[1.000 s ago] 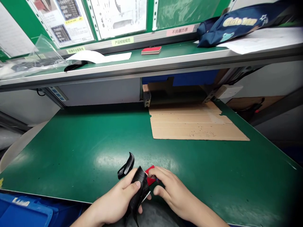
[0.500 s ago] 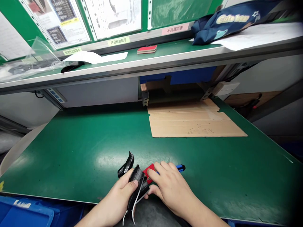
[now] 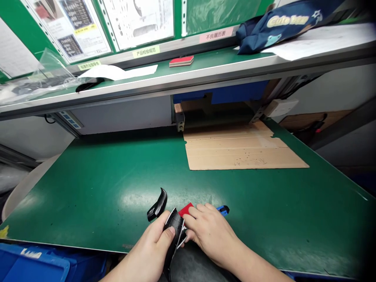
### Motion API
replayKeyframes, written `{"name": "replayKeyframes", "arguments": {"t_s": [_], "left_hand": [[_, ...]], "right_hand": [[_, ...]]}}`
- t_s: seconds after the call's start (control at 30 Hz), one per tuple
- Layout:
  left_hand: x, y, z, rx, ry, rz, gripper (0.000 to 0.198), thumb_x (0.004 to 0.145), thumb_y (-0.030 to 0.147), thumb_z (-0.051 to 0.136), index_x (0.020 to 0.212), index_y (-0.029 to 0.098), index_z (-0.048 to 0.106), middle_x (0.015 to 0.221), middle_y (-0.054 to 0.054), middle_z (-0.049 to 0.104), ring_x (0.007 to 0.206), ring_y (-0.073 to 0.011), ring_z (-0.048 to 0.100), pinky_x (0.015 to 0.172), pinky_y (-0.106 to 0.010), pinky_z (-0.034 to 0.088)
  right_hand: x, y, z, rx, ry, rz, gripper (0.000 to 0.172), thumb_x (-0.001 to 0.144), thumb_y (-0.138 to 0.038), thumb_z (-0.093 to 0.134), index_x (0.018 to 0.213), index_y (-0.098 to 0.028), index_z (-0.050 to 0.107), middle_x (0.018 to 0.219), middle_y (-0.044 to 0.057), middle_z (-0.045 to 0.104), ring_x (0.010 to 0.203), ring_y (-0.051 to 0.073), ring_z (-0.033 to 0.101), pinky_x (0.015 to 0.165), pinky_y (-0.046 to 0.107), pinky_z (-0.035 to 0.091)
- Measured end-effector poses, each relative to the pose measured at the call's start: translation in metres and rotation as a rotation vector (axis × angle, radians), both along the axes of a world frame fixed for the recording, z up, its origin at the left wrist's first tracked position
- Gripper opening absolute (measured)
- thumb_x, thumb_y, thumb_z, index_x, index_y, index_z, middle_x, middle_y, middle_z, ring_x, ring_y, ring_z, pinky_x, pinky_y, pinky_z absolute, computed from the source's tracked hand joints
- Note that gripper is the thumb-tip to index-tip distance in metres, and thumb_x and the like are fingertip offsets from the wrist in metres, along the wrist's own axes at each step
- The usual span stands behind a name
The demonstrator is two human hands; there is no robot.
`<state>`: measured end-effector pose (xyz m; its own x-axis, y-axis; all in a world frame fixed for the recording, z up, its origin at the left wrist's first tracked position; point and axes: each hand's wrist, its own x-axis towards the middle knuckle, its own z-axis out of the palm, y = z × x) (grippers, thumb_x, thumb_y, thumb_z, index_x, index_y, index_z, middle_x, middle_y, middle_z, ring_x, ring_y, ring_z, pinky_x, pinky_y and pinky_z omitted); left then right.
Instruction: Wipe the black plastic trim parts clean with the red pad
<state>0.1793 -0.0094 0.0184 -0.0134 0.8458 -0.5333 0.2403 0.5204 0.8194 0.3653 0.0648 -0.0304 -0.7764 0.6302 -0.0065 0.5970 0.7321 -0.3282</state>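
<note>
At the near edge of the green table (image 3: 96, 188), the person's left hand (image 3: 152, 244) has its fingers clasped around a black ribbed plastic part (image 3: 175, 231), held upright just over the edge. The right hand (image 3: 210, 231) presses down on a red pad (image 3: 185, 209) beside that part, its fingers curled over a blue-tipped tool (image 3: 223, 210) that pokes out to the right. A second curved black piece (image 3: 157, 204) lies just left of the hands, and a flat cardboard sheet (image 3: 241, 150) rests far right.

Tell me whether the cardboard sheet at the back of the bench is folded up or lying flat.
Lying flat. The cardboard sheet is spread open on the green bench, its crease lines showing, no flap raised.
</note>
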Motion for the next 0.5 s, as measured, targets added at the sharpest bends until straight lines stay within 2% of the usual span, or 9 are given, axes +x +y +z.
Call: {"name": "replayKeyframes", "arguments": {"t_s": [0.1, 0.13, 0.23, 0.3, 0.33, 0.4, 0.5], "left_hand": [[-0.001, 0.0, 0.0, -0.017, 0.047, -0.013, 0.059, 0.088, 0.048, 0.048, 0.138, 0.017, 0.046, 0.148, -0.009, 0.043, 0.14, -0.0299, 0.031, 0.117, -0.046, 0.018], [-0.001, 0.001, 0.0, -0.026, 0.061, -0.023, 0.06, 0.088, 0.049, 0.046, 0.139, 0.017, 0.045, 0.15, -0.009, 0.041, 0.141, -0.0294, 0.029, 0.118, -0.046, 0.017], [-0.003, 0.002, 0.002, -0.029, 0.067, -0.055, 0.062, 0.09, 0.049, 0.043, 0.142, 0.016, 0.04, 0.152, -0.009, 0.037, 0.142, -0.0273, 0.026, 0.119, -0.045, 0.015], [-0.005, 0.003, 0.003, -0.014, 0.046, -0.041, 0.062, 0.089, 0.05, 0.045, 0.142, 0.016, 0.04, 0.152, -0.009, 0.037, 0.142, -0.0271, 0.027, 0.119, -0.045, 0.015], [-0.006, 0.003, 0.003, -0.005, 0.031, -0.023, 0.062, 0.089, 0.05, 0.046, 0.141, 0.017, 0.042, 0.151, -0.009, 0.038, 0.142, -0.0275, 0.027, 0.118, -0.044, 0.015], [-0.008, 0.003, 0.002, 0.001, -0.014, 0.022, 0.061, 0.087, 0.05, 0.05, 0.139, 0.018, 0.045, 0.149, -0.01, 0.042, 0.14, -0.0286, 0.031, 0.117, -0.043, 0.021], [-0.011, 0.005, -0.006, 0.024, -0.113, 0.031, 0.055, 0.088, 0.045, 0.047, 0.137, 0.02, 0.046, 0.131, -0.01, 0.06, 0.124, -0.0276, 0.052, 0.107, -0.041, 0.038]], "right_hand": [[0.001, 0.004, 0.0, -0.134, 0.046, 0.046, 0.032, 0.093, -0.048, 0.044, 0.079, -0.022, 0.054, 0.082, 0.001, 0.064, 0.073, 0.019, 0.053, 0.066, 0.034, 0.029], [0.002, 0.006, 0.0, -0.229, 0.096, 0.076, 0.035, 0.094, -0.05, 0.041, 0.079, -0.021, 0.054, 0.08, 0.001, 0.063, 0.072, 0.018, 0.054, 0.066, 0.033, 0.031], [0.008, 0.013, -0.002, -0.651, 0.295, 0.165, 0.052, 0.093, -0.063, 0.029, 0.075, -0.02, 0.053, 0.072, -0.001, 0.058, 0.066, 0.014, 0.052, 0.061, 0.027, 0.035], [0.014, 0.017, -0.006, -0.842, 0.36, 0.186, 0.065, 0.087, -0.074, 0.018, 0.07, -0.02, 0.05, 0.066, -0.001, 0.054, 0.06, 0.012, 0.05, 0.056, 0.024, 0.037], [0.017, 0.019, -0.009, -0.873, 0.368, 0.173, 0.069, 0.084, -0.077, 0.014, 0.069, -0.02, 0.049, 0.063, -0.002, 0.052, 0.057, 0.012, 0.049, 0.053, 0.023, 0.038], [0.022, 0.023, -0.016, -0.82, 0.361, 0.084, 0.066, 0.084, -0.078, 0.019, 0.071, -0.02, 0.048, 0.062, -0.002, 0.051, 0.055, 0.012, 0.048, 0.052, 0.023, 0.039], [0.025, 0.023, -0.019, -0.633, 0.353, -0.157, 0.045, 0.089, -0.061, 0.04, 0.074, -0.02, 0.05, 0.069, 0.001, 0.053, 0.062, 0.015, 0.05, 0.057, 0.026, 0.038]]}}
